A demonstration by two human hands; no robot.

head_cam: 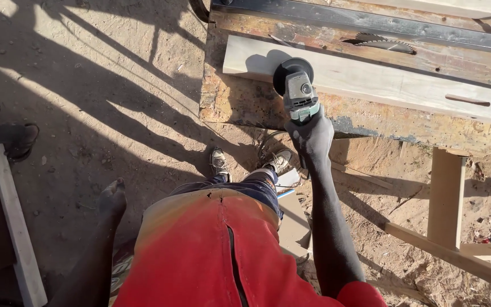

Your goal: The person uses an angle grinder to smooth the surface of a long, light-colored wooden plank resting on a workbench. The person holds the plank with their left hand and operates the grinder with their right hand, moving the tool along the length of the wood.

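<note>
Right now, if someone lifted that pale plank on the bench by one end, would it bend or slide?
The plank looks thick and straight, so probably stiff. It lies flat on the rough bench, so sliding seems unlikely. The right hand holds a grinder against it.

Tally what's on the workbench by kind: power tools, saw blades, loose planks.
Angle grinder, held in the right hand: 1
Circular saw blade set in the bench: 1
Pale plank lying across the bench: 1
Total: 3
</note>
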